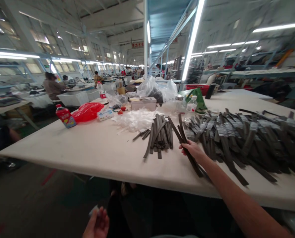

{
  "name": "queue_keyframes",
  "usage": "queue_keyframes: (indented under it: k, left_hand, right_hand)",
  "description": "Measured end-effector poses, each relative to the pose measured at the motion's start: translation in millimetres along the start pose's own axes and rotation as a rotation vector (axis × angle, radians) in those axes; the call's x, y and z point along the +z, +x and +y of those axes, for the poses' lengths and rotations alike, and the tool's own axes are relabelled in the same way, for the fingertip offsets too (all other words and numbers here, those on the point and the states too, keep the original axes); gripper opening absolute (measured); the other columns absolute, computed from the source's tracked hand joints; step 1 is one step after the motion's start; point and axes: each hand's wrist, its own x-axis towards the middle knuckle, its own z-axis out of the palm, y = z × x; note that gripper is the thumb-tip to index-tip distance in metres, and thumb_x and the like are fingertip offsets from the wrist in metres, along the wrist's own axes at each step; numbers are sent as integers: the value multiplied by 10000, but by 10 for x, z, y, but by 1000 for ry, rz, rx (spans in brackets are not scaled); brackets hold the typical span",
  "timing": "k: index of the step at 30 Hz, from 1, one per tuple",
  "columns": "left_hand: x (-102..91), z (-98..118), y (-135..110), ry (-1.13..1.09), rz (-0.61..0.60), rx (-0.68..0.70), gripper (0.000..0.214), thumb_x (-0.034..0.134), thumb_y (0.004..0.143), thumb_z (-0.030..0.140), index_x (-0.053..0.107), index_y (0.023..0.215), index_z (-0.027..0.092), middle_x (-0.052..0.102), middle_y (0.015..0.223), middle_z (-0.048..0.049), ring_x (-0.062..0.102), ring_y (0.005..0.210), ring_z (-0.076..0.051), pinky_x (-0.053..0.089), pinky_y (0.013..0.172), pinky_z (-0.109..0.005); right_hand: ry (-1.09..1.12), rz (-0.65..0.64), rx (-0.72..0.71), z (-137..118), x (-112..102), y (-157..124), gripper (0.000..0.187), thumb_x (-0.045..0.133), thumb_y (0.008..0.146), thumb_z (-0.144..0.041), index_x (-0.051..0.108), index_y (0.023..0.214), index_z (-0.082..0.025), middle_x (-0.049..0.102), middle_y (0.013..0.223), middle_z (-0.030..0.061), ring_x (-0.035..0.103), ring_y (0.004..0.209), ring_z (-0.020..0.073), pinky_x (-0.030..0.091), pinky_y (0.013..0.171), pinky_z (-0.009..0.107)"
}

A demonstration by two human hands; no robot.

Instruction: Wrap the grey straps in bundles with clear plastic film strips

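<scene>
**Many wrapped bundles [228, 142], some loose strips [159, 137] remaining**

The right hand [192, 150] is grasping a few dark strips [193, 162] over the table [75, 148], between the loose strips and the wrapped bundles. The left hand [99, 223], below the table edge, is pinching a pale scrap [93, 209]. Most strips are seemingly lying wrapped already; the loose ones are waiting unwrapped. White sheets [137, 119] are lying behind, and lamps [193, 39] are shining over a long workshop.

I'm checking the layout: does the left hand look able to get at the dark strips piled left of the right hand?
Probably yes: the left hand must rise past the edge of the table, but nothing stands between there and the dark strips. It pinches a whitish scrap, though.
</scene>
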Motion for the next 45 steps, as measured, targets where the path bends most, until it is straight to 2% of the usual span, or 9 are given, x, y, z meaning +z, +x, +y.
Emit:
queue_keyframes:
  k: [6,12,17,25,28,34,40,42,45]
  left_hand:
    - [575,-76,-386,-96,-85,83,103,564,876,116,630,799,136,702,728,-27,660,622,-98,540,596,-206]
    - [664,-124,-489,-36,-215,150,100,722,761,207,653,803,147,720,791,-40,672,687,-122,534,625,-216]
    - [654,-127,-508,-17,-250,202,172,767,710,233,658,811,148,716,793,-32,663,683,-113,525,640,-213]
    - [638,-240,-532,34,-242,166,237,794,680,267,651,830,154,687,716,3,639,614,-104,511,619,-224]
    - [628,-296,-559,72,-283,153,265,820,640,259,648,810,151,689,714,5,639,616,-105,513,626,-227]
    - [630,-229,-558,144,-294,268,274,818,637,292,677,815,140,708,787,-25,636,651,-99,497,653,-210]
    - [683,-455,-767,591,-548,275,187,773,697,286,726,757,115,698,720,-42,603,678,-126,475,714,-242]
    - [751,-462,-795,554,-585,292,213,768,699,298,732,823,128,718,802,-57,622,742,-151,481,761,-271]
    - [875,-345,-738,281,-492,409,296,777,686,341,713,919,170,721,958,-62,643,840,-161,486,807,-283]
  right_hand:
    - [-42,-337,-241,207,540,-1109,303,537,843,-477,592,789,-185,580,556,-21,483,403,99,399,399,211]
    - [-213,-374,-526,147,881,-1749,215,544,840,-423,617,767,-234,596,549,-22,529,459,134,411,458,229]
    - [-302,-370,-655,73,912,-1831,172,514,844,-366,632,878,-245,649,627,-12,558,501,137,422,516,233]
    - [-392,-386,-670,162,1073,-1812,191,497,872,-386,623,889,-243,649,663,0,577,542,151,393,534,245]
    - [-340,-439,-601,96,1163,-1820,231,485,889,-415,600,823,-226,611,629,-7,559,546,148,393,525,238]
    - [-117,-748,-355,-44,1244,-1848,372,416,930,-448,537,678,-203,585,583,-20,568,520,126,433,511,215]
    - [-82,-628,-445,-245,1298,-1807,326,452,906,-416,529,666,-208,586,568,-24,555,474,119,418,482,214]
    - [-61,-607,-475,-283,1328,-1784,311,456,902,-402,528,669,-209,600,585,-24,566,480,118,427,495,215]
    - [-45,-589,-477,-279,1372,-1756,313,441,910,-390,528,669,-210,600,575,-27,568,473,118,429,500,218]
